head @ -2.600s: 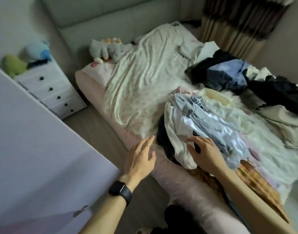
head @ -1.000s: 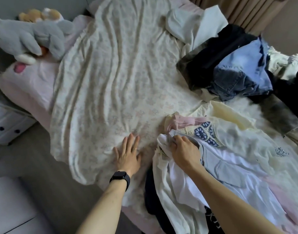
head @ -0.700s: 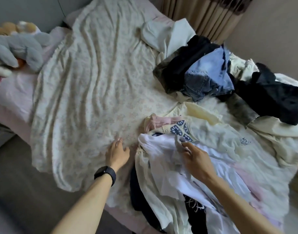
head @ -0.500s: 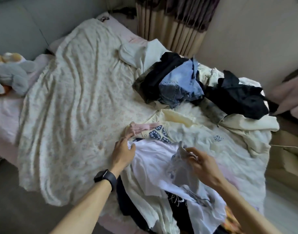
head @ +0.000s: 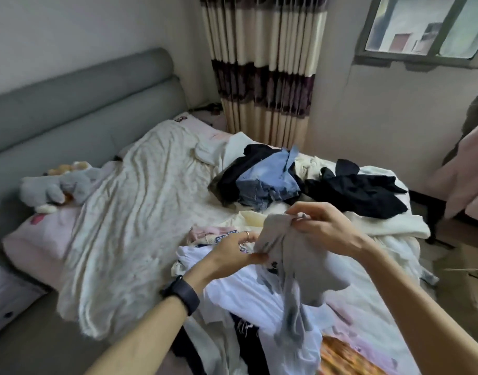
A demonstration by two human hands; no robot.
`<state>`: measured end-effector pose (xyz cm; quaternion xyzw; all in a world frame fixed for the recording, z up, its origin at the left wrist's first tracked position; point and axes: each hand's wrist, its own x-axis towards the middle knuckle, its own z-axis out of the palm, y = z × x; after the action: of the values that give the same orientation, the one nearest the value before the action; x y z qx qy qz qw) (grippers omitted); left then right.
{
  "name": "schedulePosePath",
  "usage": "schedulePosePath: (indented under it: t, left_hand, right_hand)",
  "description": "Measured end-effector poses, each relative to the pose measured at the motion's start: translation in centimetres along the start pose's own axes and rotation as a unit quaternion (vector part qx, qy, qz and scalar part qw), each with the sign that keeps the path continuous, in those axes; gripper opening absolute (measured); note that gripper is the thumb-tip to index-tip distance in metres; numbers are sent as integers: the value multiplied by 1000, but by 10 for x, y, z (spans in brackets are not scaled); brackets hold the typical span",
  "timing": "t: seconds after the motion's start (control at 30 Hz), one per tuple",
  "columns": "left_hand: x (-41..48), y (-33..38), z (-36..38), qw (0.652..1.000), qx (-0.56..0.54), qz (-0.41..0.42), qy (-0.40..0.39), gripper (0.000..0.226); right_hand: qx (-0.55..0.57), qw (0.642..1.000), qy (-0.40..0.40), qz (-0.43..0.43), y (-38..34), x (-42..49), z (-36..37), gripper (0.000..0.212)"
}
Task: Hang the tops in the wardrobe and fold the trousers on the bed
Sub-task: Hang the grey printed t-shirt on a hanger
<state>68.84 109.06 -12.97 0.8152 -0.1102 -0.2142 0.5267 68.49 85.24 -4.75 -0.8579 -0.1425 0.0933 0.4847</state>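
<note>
I hold a pale grey garment (head: 294, 261) bunched and lifted, its lower part dangling over a white top (head: 240, 293) spread on the near side of the bed (head: 37, 239). Farther back, crumpled blue jeans (head: 267, 185) sit on dark clothes, a black garment (head: 354, 190) just beside them.

1. The thin grey cloth garment (head: 294, 255) is soft, limp and matt.
2. The cream crinkled bedspread (head: 140, 212) is matt cloth, finely wrinkled all over.
3. The grey padded headboard (head: 83, 96) wears smooth, matt upholstery.
4. The grey plush toy (head: 59, 185) has a fuzzy nap.
5. The blue denim trousers (head: 264, 182) look coarse and faded.
6. The black crumpled garment (head: 359, 190) is dull cloth.
7. The white cloth top (head: 240, 288) is smooth with a faint sheen.
8. The striped cream-and-purple pleated curtain (head: 264, 63) shows a satin gloss on its cream bands.
9. The black wristband (head: 182, 293) is smooth and matt; rubber or plastic, I cannot tell.
10. The thin ring (head: 247, 234) on the left hand (head: 229, 253) glints like metal.
</note>
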Motion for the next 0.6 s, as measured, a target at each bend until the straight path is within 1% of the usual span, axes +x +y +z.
schedulePosePath:
  t: [0.07,0.1,0.17,0.23,0.3,0.33,0.4,0.43,0.5,0.53,0.6]
  left_hand:
    - [-31,8,-13,997,-12,-10,75,19]
    - [-50,16,-20,993,-15,-21,116,21]
    - [-89,34,-39,982,-5,-36,185,30]
    - [-125,52,-57,969,17,-43,243,40]
    - [-164,68,-74,952,53,-49,299,32]
    - [-177,73,-80,945,76,-49,316,28]
    - [-213,79,-91,921,128,-50,364,20]
    - [-227,82,-93,910,150,-53,384,18]
    - [-258,83,-96,887,181,-61,421,17]
    - [-275,81,-97,881,181,-65,432,16]
    - [-313,71,-101,872,179,-83,448,19]
  right_hand:
    - [-12,999,6,-32,-11,6,-4,42]
    - [-14,999,8,-46,-19,8,-4,38]
    - [-5,997,8,-76,-36,16,6,30]
    - [17,995,7,-100,-55,22,18,29]
    - [38,989,1,-141,-79,25,38,27]
    - [45,985,-10,-166,-89,25,47,22]
    - [32,974,-74,-214,-119,21,74,8]
    - [6,968,-106,-228,-130,19,87,10]
    - [-38,953,-140,-266,-150,17,119,33]
    - [-41,947,-132,-289,-161,14,135,42]
    - [-13,938,-109,-328,-181,8,166,47]
